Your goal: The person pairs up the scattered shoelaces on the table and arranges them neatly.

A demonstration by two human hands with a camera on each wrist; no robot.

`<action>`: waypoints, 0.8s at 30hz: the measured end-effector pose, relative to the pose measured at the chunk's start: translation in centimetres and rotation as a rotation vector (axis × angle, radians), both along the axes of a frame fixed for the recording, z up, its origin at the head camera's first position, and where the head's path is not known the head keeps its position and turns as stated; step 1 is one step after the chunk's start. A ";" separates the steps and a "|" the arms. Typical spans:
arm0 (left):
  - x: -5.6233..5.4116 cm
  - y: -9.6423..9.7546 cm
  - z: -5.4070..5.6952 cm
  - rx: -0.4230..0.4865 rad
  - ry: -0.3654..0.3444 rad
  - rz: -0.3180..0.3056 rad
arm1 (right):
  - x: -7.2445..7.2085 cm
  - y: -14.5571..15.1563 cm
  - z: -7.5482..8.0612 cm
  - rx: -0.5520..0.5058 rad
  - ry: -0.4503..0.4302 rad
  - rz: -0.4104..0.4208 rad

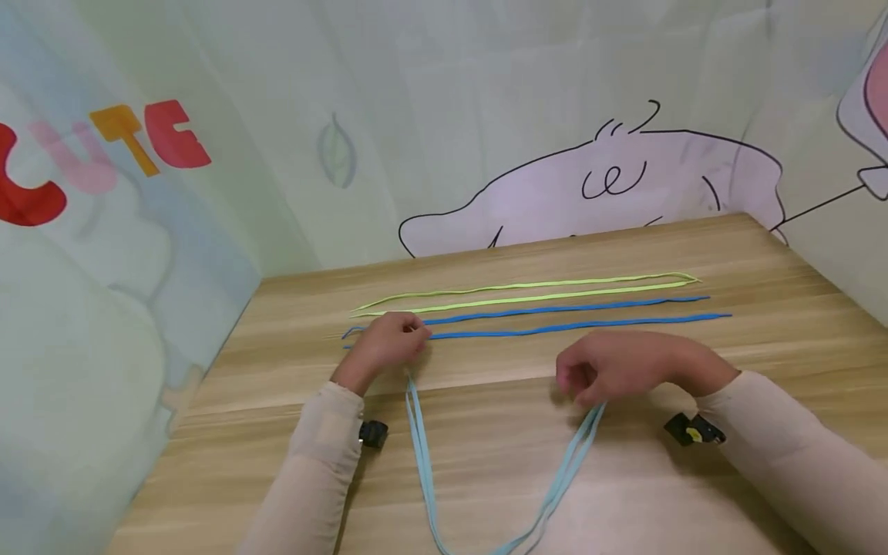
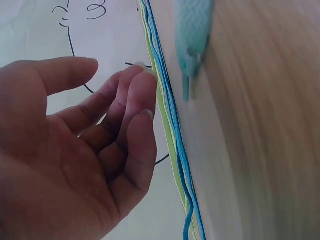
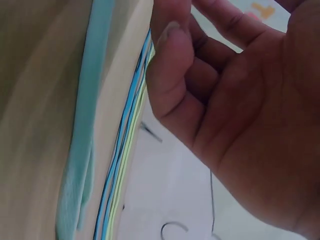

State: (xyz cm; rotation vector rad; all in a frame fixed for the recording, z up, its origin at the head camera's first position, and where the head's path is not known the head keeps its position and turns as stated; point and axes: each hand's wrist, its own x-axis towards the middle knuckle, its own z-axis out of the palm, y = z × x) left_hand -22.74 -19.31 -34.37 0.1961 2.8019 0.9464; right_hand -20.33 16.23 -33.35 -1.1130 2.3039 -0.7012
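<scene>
The light-blue lace point(image 3: 89, 90), flat and soft-looking, makes a long U on the wood-grain table point(image 1: 486, 455), with its ends near the left hand point(image 1: 388, 339) and the right hand point(image 1: 627, 362), both curled loosely, their grips released. Wood shows between its two sides, while blue laces point(image 1: 499, 334) and yellow-green laces point(image 1: 555, 296) stretch beyond, before the far edge and a printed cloth point(image 1: 430, 116).
</scene>
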 end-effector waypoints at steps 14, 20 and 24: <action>0.6 0.5 -0.3 0.012 -0.034 -0.032 | 3.1 -2.4 -0.2 0.092 -0.046 0.132; 0.5 0.6 -0.2 0.019 -0.031 -0.043 | 3.5 -3.1 -0.4 0.123 -0.046 0.181; 0.5 0.6 -0.1 0.022 -0.027 -0.056 | 3.6 -3.4 -0.6 0.160 -0.019 0.191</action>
